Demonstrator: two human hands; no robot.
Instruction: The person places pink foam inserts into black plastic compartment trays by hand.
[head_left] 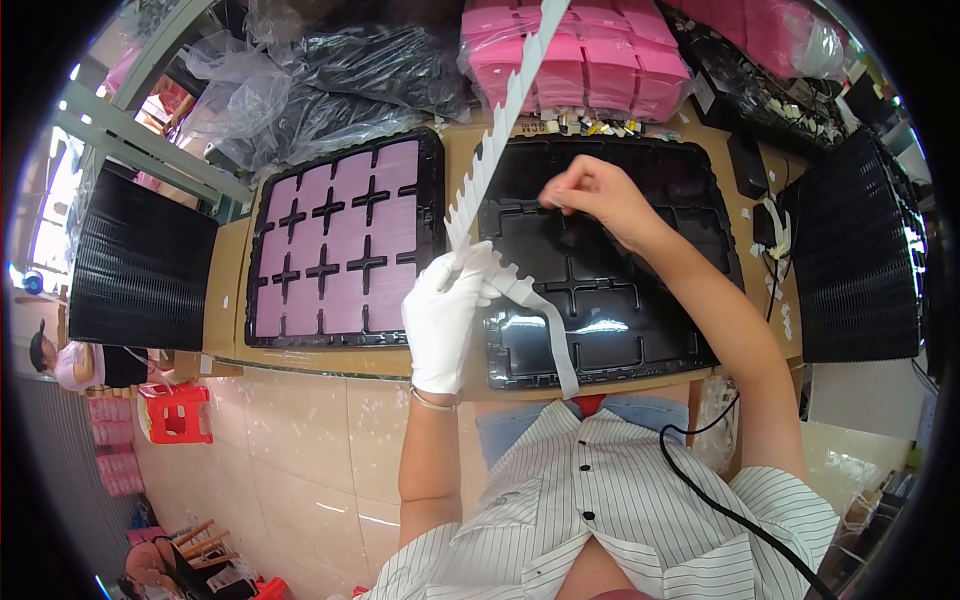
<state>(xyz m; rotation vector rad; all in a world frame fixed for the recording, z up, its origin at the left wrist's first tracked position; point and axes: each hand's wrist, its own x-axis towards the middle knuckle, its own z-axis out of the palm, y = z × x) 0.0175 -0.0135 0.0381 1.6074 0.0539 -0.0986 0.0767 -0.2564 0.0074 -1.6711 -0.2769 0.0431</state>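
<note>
My left hand (443, 320), in a white glove, is closed around a long white strip (500, 130) with a jagged, notched edge. The strip runs up past the far edge of view, and its lower end curls down over the front of an empty-looking black plastic tray (610, 348). Above the far half of this tray is my bare right hand (600, 195), thumb and fingers pinched together. Something small and pale may be between the fingertips, but I cannot make it out. Left of my gloved hand lies a second black tray (432, 180), its compartments filled with pinkish-purple pieces (345, 250).
Behind the trays are crumpled clear plastic bags (370, 80) and wrapped pink blocks (580, 65). Tall stacks of black trays stand left (140, 260) and right (855, 250). A black cable (720, 505) crosses my shirt. A red stool (178, 412) stands on the floor; other people are at far left.
</note>
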